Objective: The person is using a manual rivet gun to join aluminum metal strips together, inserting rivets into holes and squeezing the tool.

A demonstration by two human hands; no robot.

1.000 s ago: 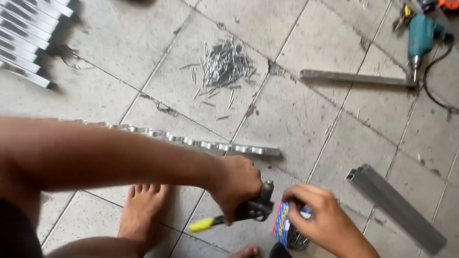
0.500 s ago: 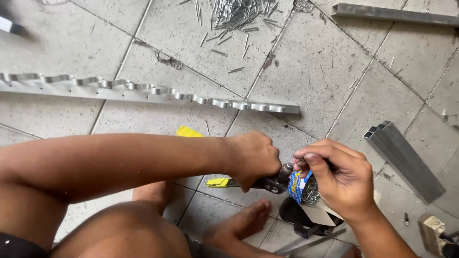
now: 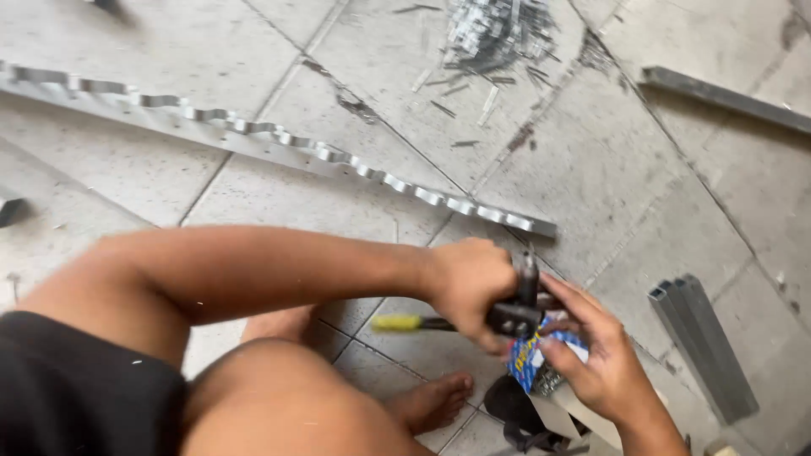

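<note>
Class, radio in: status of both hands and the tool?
Left hand gripping riveter. Right hand holding blue packet at its nose. Notched metal strip lies apart.

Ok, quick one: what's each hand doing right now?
Left hand: closed around the dark riveter tool with the yellow handle.
Right hand: fingers curled around a small blue packet, at the tool's head.

Riveter (image 3: 515, 314) mostly hidden by left hand (image 3: 467, 287); blue packet (image 3: 528, 359) half covered; grey tube (image 3: 705, 346) blurred.
</note>
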